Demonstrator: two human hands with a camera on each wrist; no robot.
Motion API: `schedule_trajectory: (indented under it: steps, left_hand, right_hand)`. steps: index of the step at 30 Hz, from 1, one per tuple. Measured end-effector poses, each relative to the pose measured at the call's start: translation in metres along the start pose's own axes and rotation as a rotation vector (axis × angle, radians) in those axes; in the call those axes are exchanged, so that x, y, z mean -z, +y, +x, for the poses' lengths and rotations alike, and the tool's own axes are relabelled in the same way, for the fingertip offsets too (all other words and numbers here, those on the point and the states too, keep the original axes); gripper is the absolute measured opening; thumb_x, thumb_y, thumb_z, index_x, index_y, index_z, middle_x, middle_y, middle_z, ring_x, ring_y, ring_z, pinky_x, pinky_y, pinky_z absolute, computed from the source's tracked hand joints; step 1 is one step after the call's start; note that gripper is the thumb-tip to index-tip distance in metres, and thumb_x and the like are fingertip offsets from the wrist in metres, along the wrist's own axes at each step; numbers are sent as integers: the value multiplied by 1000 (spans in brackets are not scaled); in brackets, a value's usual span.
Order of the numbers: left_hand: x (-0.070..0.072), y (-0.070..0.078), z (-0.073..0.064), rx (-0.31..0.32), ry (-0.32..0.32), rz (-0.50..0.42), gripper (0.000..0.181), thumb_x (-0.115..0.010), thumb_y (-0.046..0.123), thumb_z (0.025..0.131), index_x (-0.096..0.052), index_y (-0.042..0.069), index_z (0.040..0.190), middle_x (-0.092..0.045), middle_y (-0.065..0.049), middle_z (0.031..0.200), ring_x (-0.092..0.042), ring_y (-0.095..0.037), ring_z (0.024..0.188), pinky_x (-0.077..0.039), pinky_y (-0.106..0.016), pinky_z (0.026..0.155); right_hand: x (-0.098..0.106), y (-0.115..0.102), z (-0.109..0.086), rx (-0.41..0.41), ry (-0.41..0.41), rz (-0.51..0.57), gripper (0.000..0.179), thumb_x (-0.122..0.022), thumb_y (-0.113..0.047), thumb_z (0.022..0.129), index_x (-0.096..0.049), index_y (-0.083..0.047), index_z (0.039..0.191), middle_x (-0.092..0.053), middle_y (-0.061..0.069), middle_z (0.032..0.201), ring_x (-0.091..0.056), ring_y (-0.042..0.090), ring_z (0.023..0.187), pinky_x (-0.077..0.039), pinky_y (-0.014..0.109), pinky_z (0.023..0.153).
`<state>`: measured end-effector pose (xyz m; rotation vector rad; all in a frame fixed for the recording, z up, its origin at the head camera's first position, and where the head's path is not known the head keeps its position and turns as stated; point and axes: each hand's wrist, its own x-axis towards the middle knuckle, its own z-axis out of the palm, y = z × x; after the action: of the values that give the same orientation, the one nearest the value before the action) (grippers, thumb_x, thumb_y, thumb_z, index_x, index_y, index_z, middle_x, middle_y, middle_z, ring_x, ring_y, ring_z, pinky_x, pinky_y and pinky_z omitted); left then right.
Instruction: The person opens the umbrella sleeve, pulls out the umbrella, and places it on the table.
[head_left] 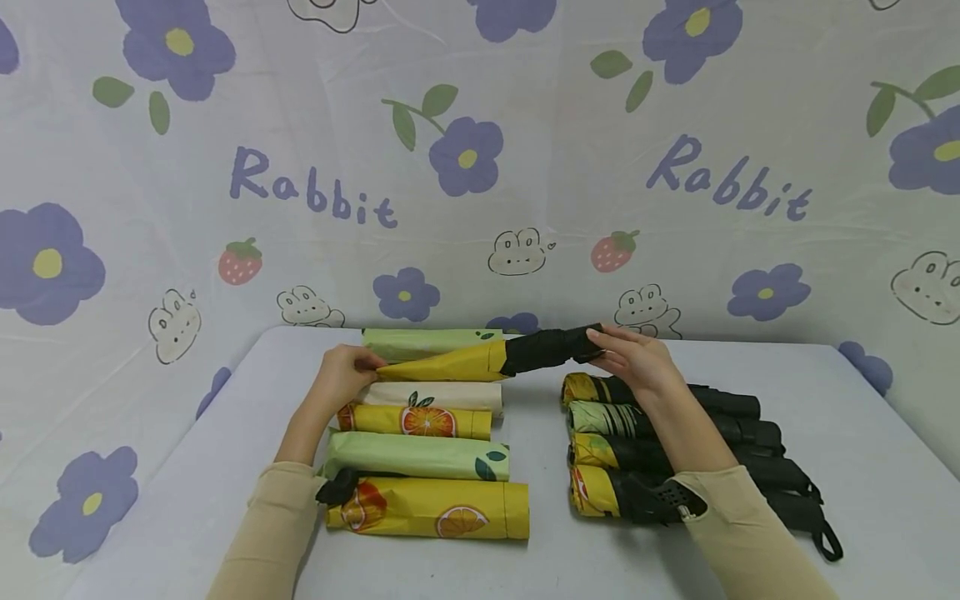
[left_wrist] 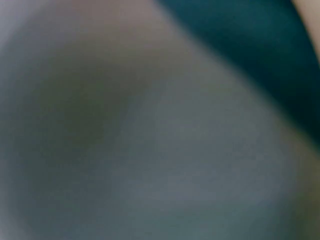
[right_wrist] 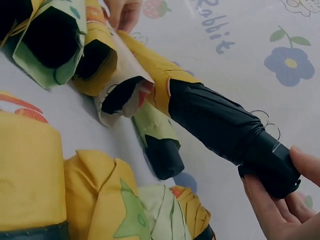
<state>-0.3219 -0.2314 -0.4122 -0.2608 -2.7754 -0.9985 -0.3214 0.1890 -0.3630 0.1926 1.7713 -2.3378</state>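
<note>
In the head view, a black folded umbrella (head_left: 547,350) sits partly inside a yellow sleeve (head_left: 442,364), raised above the table and tilted up to the right. My left hand (head_left: 345,379) pinches the flat far end of that sleeve. Thumb and fingers of my right hand (head_left: 637,362) grip the umbrella's black handle end, also clear in the right wrist view, where the handle (right_wrist: 272,165) juts out. The part of the umbrella within the sleeve is hidden. Only blur and a dark band show in the left wrist view.
Below the held sleeve lie a cream sleeve (head_left: 450,395), a yellow sleeve (head_left: 457,422), a green sleeve (head_left: 427,456) and a larger yellow sleeve (head_left: 427,521). Behind is another green sleeve (head_left: 420,340). Several folded umbrellas (head_left: 735,429) lie under my right forearm. A patterned cloth (head_left: 480,217) hangs behind.
</note>
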Motion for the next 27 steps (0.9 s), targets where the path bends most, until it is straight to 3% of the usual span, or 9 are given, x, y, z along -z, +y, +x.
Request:
schedule_trajectory:
  steps: [3,6,9,14,17,21,23,27]
  left_hand:
    - [0,-1,0,-7,0,6,17,-67,-2,87,-75,1,102,-74,-18,101,-69,-31,93,-58,-41,81]
    - [-1,-2,0,-11,-3,4,16,-68,-2,87,-75,1,101,-74,-18,100,-69,-30,92,-58,-40,81]
    - [-1,-2,0,-12,-5,3,16,-67,-2,87,-75,1,101,-74,-18,100,-69,-30,91,-58,-40,81]
    - [-2,0,-1,4,-14,-12,16,-66,-2,88,-75,1,101,-74,-18,99,-69,-30,91,-58,-40,81]
    - [-3,1,0,11,-16,-23,15,-66,-2,88,-75,2,100,-74,-18,99,-69,-29,91,-57,-40,80]
    - [-3,3,0,5,-21,-24,15,-66,-1,89,-75,2,101,-74,-18,99,-69,-29,91,-57,-40,80]
    - [-3,4,0,0,-22,-21,15,-66,-1,89,-75,1,100,-74,-18,99,-69,-29,91,-57,-40,80]
    - [-2,4,-1,-7,-23,-23,15,-66,-2,88,-75,1,100,-74,-18,99,-69,-30,91,-58,-40,81]
  right_hand:
    - [1,0,-1,-8,34,-7,69,-77,-17,84,-44,-3,143,-53,0,126,-70,4,82,-56,23,88]
    - [2,-1,0,-10,19,-3,70,-76,-17,85,-43,-4,144,-48,6,139,-69,3,83,-55,23,91]
    - [3,-1,0,-12,-4,10,72,-75,-16,85,-40,-6,147,-31,8,156,-68,1,85,-54,23,93]
    - [5,0,-1,-2,21,-21,71,-73,-18,87,-38,-6,148,-30,9,157,-68,2,85,-54,23,94]
    - [7,-1,-1,8,25,-38,72,-71,-18,90,-34,-6,151,-21,7,162,-66,10,106,-52,23,97]
    - [8,-2,-2,8,7,-12,72,-68,-16,91,-31,-7,152,-10,4,165,-47,21,137,-52,21,96]
    - [9,-2,-2,4,9,-3,72,-69,-15,91,-32,-7,152,-11,3,165,-51,21,132,-53,21,95]
    - [10,-3,-3,-2,2,8,75,-72,-16,89,-32,-8,152,-15,3,164,-61,10,105,-51,24,100]
